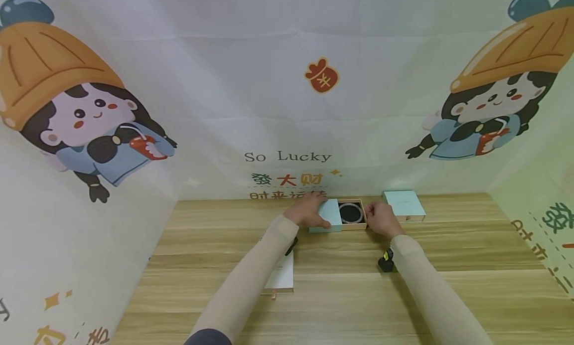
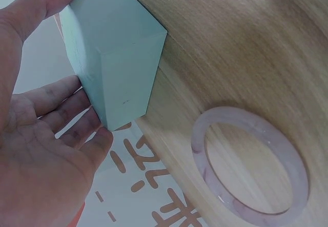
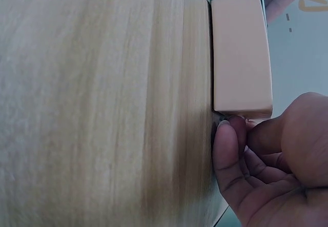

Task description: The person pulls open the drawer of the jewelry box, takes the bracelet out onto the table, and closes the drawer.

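A mint-green slide-out gift box (image 1: pixel 331 215) lies at the back of the table. My left hand (image 1: pixel 307 210) grips its sleeve, thumb on one long side and fingers along the other. The peach drawer (image 3: pixel 241 55) sticks out to the right, and a bangle (image 1: pixel 351 222) rests in it on a dark pad. At the drawer's outer end, thumb and forefinger of my right hand (image 1: pixel 383 219) pinch the pull tab, mostly hidden by the fingertips. In the left wrist view a pale pinkish-lilac bangle (image 2: pixel 225 115) lies on the bare wood close to the box.
Another mint box (image 1: pixel 405 204), closed, stands right of my right hand. A white box (image 1: pixel 281 274) with a small ribbon tab lies under my left forearm, partly hidden. A printed cloth backdrop (image 1: pixel 215 150) rises behind the table (image 1: pixel 341 305) and along its sides.
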